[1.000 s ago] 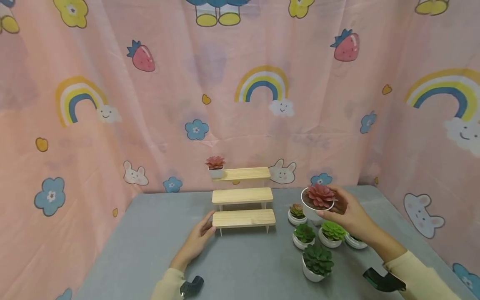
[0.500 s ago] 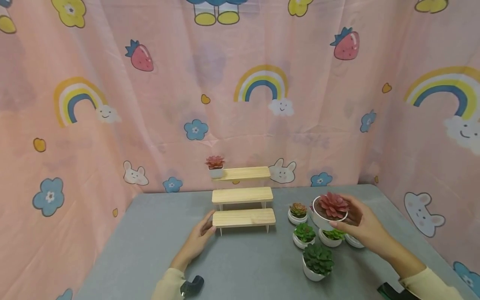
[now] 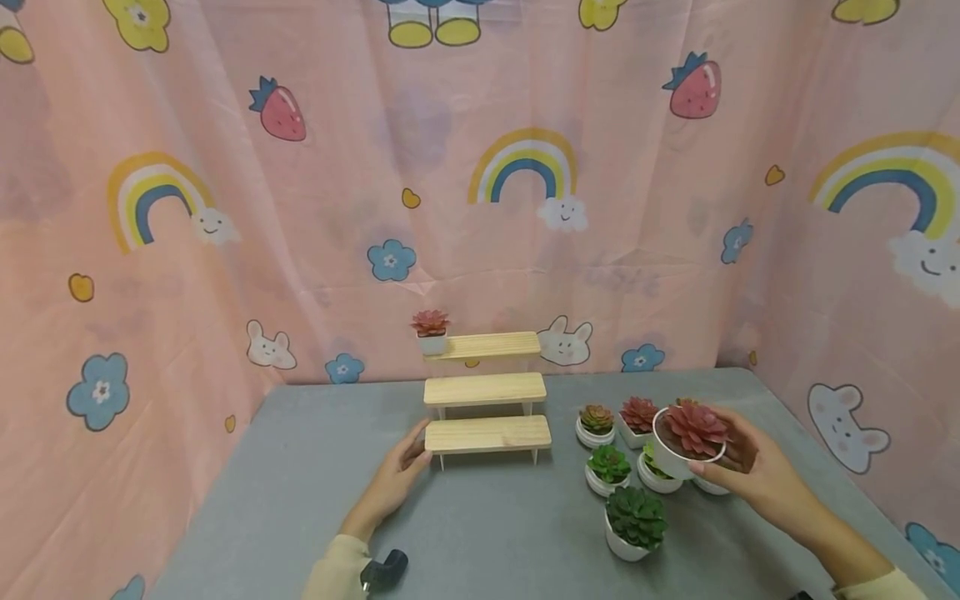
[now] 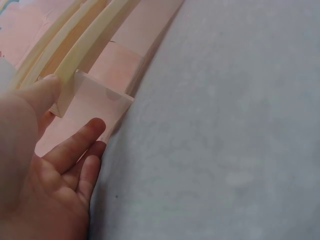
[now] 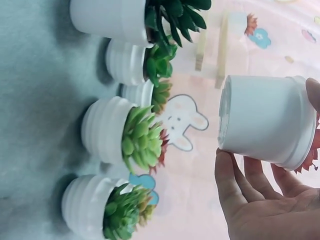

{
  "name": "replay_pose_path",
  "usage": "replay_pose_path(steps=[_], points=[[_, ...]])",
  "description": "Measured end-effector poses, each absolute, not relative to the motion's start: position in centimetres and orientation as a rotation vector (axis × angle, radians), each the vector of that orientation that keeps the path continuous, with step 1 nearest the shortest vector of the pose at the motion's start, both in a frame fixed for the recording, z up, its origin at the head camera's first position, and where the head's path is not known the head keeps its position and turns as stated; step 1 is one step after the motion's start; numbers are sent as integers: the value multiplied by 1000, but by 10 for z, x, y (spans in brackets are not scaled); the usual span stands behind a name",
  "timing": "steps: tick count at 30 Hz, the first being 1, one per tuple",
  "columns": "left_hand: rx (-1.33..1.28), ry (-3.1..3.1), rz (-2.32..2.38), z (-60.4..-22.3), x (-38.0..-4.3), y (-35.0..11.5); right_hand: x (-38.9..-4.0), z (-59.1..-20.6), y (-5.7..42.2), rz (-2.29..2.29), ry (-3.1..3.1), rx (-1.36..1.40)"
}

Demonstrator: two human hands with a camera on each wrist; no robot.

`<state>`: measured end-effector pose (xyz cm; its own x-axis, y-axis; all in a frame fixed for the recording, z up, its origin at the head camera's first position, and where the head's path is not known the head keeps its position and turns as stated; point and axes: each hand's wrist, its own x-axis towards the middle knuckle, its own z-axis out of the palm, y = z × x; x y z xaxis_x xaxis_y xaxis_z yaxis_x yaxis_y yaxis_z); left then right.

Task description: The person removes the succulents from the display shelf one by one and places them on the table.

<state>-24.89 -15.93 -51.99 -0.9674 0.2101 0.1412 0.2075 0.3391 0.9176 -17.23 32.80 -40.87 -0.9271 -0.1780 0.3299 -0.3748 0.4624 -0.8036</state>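
Observation:
My right hand point(image 3: 757, 467) grips a white round pot with a red succulent point(image 3: 696, 429) by its rim, raised above the other pots. The right wrist view shows the pot's smooth white side point(image 5: 265, 120), with fingers point(image 5: 227, 172) along it. At the left end of a three-tier plant stand point(image 3: 487, 435), my left hand point(image 3: 390, 479) holds the lowest board's corner. Its thumb point(image 4: 45, 90) lies on the board, and the other fingers extend beside the clear leg point(image 4: 95, 102). A red succulent in a white pot point(image 3: 431, 333) sits at the top tier's left end.
Several potted succulents are grouped at the right: a dark green one point(image 3: 636, 521), a smaller green one point(image 3: 608, 468), an orange-green one point(image 3: 597, 423) and a red one point(image 3: 637, 417). A light green pot point(image 3: 658, 475) is partly hidden. A pink patterned curtain point(image 3: 322, 208) hangs behind the grey table point(image 3: 262, 500).
My right hand has moved right and slightly down with the red succulent, uncovering another red one behind. The left hand stays at the stand.

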Motion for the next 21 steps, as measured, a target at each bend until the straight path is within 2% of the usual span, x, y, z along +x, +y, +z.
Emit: replay_pose_path(steps=[21], points=[[444,2596,1740,-520,-249,-160,-152,-441,348,1486,-2596,321]])
